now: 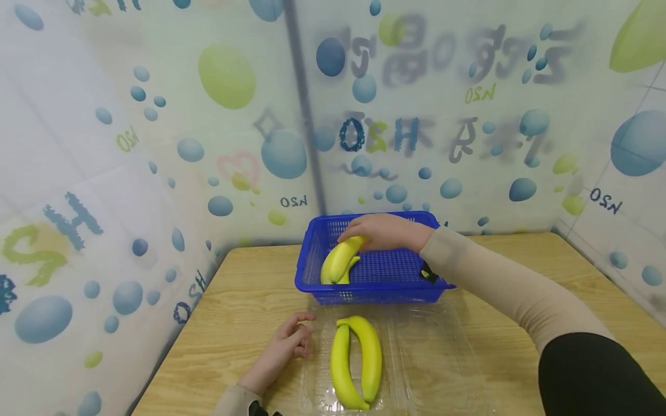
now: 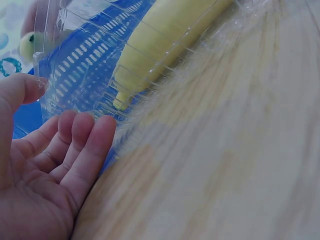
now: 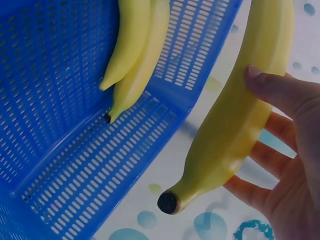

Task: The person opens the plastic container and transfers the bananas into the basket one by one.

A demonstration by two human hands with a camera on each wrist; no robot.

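My right hand (image 1: 387, 230) grips a yellow banana (image 1: 344, 259) over the left part of a blue plastic basket (image 1: 374, 293). In the right wrist view its thumb lies along one side of that banana (image 3: 232, 125), whose dark-tipped end is exposed. Two more bananas (image 3: 142, 65) lie inside the basket. My left hand (image 1: 281, 349) rests beside the left edge of a clear plastic container (image 1: 432, 352), fingers loosely bent, thumb right at the rim in the left wrist view. Two bananas (image 1: 370, 358) lie in the container's left half, curved toward each other.
The basket stands at the back of the wooden table (image 1: 250, 283), just behind the container. Patterned sheeting (image 1: 234, 133) with bubbles and lettering hangs behind the table and along both sides.
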